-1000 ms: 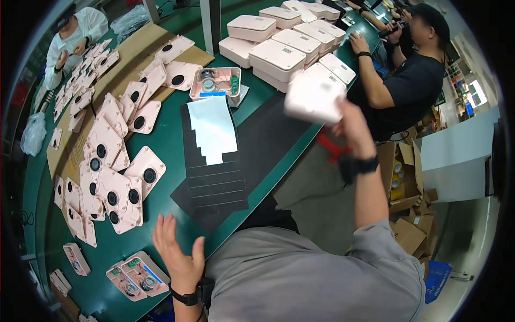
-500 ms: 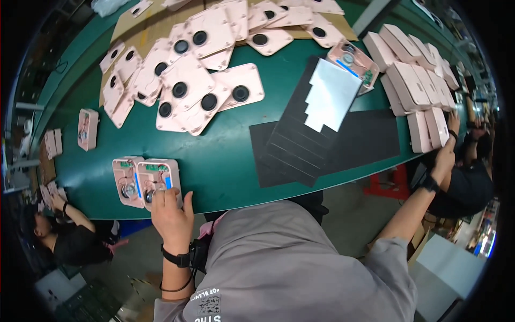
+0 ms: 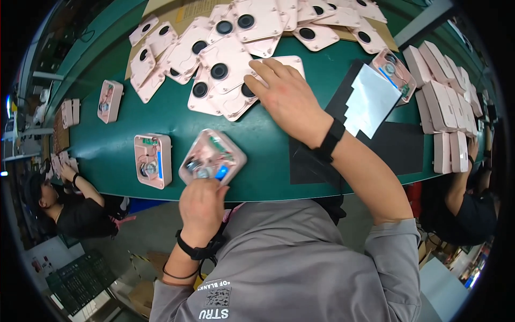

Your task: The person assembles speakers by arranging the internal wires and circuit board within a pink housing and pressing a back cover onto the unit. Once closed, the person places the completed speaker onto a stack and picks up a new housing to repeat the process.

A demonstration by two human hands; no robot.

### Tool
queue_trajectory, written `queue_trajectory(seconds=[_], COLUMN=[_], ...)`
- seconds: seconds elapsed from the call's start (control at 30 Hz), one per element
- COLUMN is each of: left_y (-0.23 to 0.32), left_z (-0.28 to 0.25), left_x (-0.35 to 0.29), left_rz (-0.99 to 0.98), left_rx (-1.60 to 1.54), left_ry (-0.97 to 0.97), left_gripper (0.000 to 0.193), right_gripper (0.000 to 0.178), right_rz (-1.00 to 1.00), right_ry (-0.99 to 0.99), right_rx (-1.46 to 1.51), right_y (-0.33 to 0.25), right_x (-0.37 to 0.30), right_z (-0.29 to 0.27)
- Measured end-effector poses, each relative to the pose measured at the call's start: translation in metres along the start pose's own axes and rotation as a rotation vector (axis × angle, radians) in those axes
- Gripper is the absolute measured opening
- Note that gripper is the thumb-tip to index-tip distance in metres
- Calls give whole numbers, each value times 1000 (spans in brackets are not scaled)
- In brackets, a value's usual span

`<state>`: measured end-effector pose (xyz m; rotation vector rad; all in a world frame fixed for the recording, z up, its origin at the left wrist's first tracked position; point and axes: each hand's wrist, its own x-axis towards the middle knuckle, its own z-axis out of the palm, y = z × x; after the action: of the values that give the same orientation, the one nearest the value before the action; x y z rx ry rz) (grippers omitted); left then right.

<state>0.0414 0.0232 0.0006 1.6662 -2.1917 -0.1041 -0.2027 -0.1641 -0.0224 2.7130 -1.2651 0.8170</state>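
My left hand (image 3: 201, 210) is closed on the near corner of an open pale pink housing (image 3: 240, 155), tilted on the bench. Inside that housing are a green circuit board, wires, a round silver part and a blue strip; the fingertips are partly hidden. A similar open housing (image 3: 167, 163) stands just left of it. Over the near right side of a pile of pink panels (image 3: 232, 47) with black rings reaches my right hand (image 3: 287, 99). Its fingers are stretched out over a pink panel (image 3: 294, 61), and whether they touch it I cannot tell.
Black sheets (image 3: 375, 147) and a silvery stepped-edge sheet (image 3: 370, 102) lie to the right. Beside them is another open housing (image 3: 403, 80). Closed pink boxes (image 3: 442, 107) are stacked far right. Another open housing (image 3: 110, 102) stands left. People work at both ends of the green bench (image 3: 120, 155).
My left hand has shifted one housing rightward and turned it, parting it from its neighbour. My right hand has come from the stacked boxes to the panel pile. The view has shifted.
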Motion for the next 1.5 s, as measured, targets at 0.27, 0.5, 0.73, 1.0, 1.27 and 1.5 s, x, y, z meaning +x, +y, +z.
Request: queue_trajectory(seconds=[0.27, 0.5, 0.73, 1.0, 1.27, 1.5], left_y=[18, 28, 17, 23, 17, 19], left_z=[23, 52, 61, 91, 81, 97], left_x=[20, 47, 52, 76, 79, 72], left_rz=[354, 566, 462, 330, 317, 157], left_rx=[-143, -243, -455, -601, -767, -883], left_ry=[-41, -54, 49, 49, -142, -124], left_gripper=[20, 19, 52, 127, 119, 93], right_gripper=[26, 21, 19, 30, 26, 13], right_rz=[-1, 378, 570, 368, 272, 165], right_ry=[148, 66, -5, -45, -148, -157], right_rx=[26, -196, -89, 155, 41, 49], right_y=[-6, 6, 1, -81, -88, -83], right_x=[-22, -110, -144, -86, -85, -96], right_z=[-49, -101, -73, -67, -47, -56])
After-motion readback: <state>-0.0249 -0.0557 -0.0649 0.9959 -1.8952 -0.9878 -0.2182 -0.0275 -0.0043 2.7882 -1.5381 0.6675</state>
